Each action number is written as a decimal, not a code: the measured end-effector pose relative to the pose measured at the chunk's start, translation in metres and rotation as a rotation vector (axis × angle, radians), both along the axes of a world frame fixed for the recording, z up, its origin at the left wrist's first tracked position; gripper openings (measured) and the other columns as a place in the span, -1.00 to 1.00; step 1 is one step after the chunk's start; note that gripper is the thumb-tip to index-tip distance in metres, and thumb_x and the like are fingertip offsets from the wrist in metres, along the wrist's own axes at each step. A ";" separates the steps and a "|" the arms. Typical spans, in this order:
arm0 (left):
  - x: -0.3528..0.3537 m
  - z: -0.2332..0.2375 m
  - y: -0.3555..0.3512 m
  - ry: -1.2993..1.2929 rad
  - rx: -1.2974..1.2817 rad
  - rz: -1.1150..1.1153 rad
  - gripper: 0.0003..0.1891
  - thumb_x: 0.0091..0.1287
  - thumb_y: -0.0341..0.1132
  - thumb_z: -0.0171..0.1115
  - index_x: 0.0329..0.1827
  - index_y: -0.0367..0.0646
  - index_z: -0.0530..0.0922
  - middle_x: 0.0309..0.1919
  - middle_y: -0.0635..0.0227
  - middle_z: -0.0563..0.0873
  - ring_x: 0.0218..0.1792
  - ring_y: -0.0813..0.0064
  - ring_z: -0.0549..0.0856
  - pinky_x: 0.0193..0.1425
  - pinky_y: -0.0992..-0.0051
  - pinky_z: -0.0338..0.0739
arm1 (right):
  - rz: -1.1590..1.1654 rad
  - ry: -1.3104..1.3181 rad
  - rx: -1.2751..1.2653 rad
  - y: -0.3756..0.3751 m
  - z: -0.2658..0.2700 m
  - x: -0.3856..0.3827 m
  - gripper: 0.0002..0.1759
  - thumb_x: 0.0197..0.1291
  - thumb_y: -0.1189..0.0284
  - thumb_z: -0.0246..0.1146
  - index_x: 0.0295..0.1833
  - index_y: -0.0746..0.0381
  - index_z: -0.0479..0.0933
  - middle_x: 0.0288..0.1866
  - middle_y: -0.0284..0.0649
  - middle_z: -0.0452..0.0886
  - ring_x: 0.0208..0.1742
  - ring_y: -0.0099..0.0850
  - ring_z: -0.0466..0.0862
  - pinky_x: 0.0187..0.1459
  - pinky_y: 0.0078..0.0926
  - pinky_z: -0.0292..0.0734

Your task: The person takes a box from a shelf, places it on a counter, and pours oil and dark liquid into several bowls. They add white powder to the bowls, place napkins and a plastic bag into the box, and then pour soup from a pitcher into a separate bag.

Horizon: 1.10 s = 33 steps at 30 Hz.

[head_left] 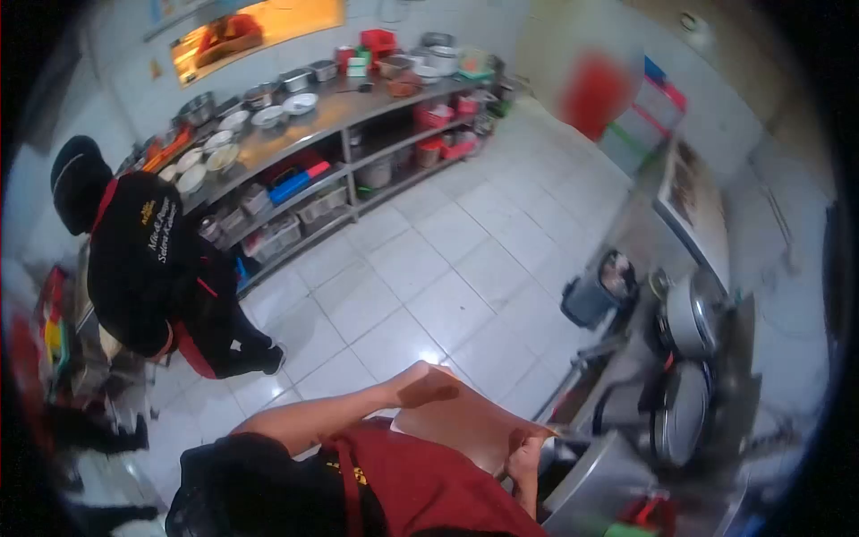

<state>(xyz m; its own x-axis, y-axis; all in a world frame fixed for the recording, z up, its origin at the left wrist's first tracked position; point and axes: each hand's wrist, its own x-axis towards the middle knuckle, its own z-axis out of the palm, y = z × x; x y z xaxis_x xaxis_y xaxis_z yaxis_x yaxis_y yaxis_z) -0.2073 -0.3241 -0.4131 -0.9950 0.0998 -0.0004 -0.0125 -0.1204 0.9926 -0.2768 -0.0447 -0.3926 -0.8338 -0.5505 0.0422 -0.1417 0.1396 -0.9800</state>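
Note:
My left hand (422, 385) is closed on the upper left edge of a sheet of brown wrapping paper (479, 416) with a pale border. On the other side of the sheet, my right hand (526, 458) grips its right edge, thumb up. The paper hangs tilted between both hands, just in front of my red apron (429, 474). Some fingertips of each hand are hidden by the angle.
A steel counter (313, 125) with bowls and pans runs along the far wall. A person in black (143, 259) bends at the left. Large pots (693, 313) and a bin (595, 291) stand at the right. White tiled floor (420, 277) lies between.

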 end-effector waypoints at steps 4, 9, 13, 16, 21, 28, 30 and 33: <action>-0.010 0.047 -0.039 -0.388 0.027 0.420 -0.70 0.38 -0.18 0.35 -0.09 -0.28 0.66 -0.22 0.33 0.70 -0.18 0.57 0.61 -0.03 0.54 0.52 | 0.265 -0.334 0.091 -0.073 0.015 -0.111 -0.60 0.44 0.27 0.18 -0.40 0.34 0.59 -0.53 -0.42 0.56 -0.45 -0.61 0.50 -0.38 -0.50 0.41; -0.053 0.011 -0.103 -0.348 0.096 0.923 -0.50 0.39 -0.25 0.31 0.27 -0.40 0.43 0.04 0.16 0.63 0.03 0.51 0.58 0.17 0.48 0.49 | 0.465 -0.395 0.188 -0.221 0.038 -0.194 -0.73 0.36 0.32 0.24 -0.12 0.35 0.64 -0.37 -0.31 0.62 -0.26 -0.55 0.60 -0.24 -0.54 0.51; -0.086 0.024 -0.192 -0.011 -0.655 1.208 -0.47 0.39 -0.21 0.29 0.37 -0.19 0.45 0.20 -0.04 0.56 0.20 0.15 0.59 0.32 0.28 0.43 | 0.511 -0.179 0.052 -0.345 0.027 -0.240 -0.44 0.24 0.39 0.34 0.33 0.34 0.45 0.12 0.09 0.61 0.25 -0.28 0.55 0.12 -0.35 0.56; -0.095 0.041 -0.279 -0.500 -0.539 0.713 -0.53 0.36 0.01 0.27 0.17 -0.12 0.65 0.23 -0.10 0.53 0.21 -0.07 0.54 0.31 0.18 0.42 | 0.897 0.488 0.262 -0.443 0.034 -0.280 -0.47 0.23 0.39 0.36 0.29 0.32 0.50 0.06 0.12 0.68 0.12 -0.16 0.68 0.06 -0.32 0.61; -0.155 0.093 -0.399 -0.802 -1.142 0.570 -0.61 0.29 0.02 0.32 0.09 0.08 0.73 0.20 -0.01 0.60 0.23 -0.03 0.54 0.35 0.10 0.38 | 0.891 0.597 0.419 -0.571 0.049 -0.313 -0.65 0.15 0.39 0.36 0.09 0.16 0.68 -0.32 0.12 0.69 -0.29 0.08 0.71 -0.15 -0.13 0.64; -0.239 0.096 -0.529 -0.323 -1.467 0.332 -0.78 0.18 -0.33 0.19 -0.23 -0.25 0.71 0.04 0.12 0.68 0.15 0.23 0.59 0.17 0.14 0.42 | 1.041 0.766 0.706 -0.729 0.092 -0.353 -0.59 0.06 0.19 0.40 0.08 -0.07 0.71 -0.39 0.08 0.69 -0.37 0.04 0.70 -0.25 -0.05 0.61; -0.245 0.104 -0.579 -0.420 -1.390 0.251 -0.72 0.15 -0.33 0.22 -0.12 -0.26 0.69 0.05 0.12 0.69 0.18 0.17 0.58 0.26 0.17 0.39 | 1.124 0.868 0.839 -0.773 0.095 -0.373 -0.53 0.10 0.17 0.37 0.18 -0.13 0.66 -0.41 0.02 0.70 -0.36 0.03 0.71 -0.24 -0.05 0.62; -0.248 0.050 -0.639 -0.115 -1.356 0.666 -0.62 0.14 -0.33 0.24 0.05 -0.23 0.62 0.12 0.11 0.65 0.25 0.11 0.54 0.34 0.17 0.36 | 1.192 0.853 0.729 -0.840 0.070 -0.427 -0.53 0.18 0.22 0.31 0.24 -0.16 0.62 -0.41 0.02 0.69 -0.35 0.04 0.70 -0.24 -0.04 0.61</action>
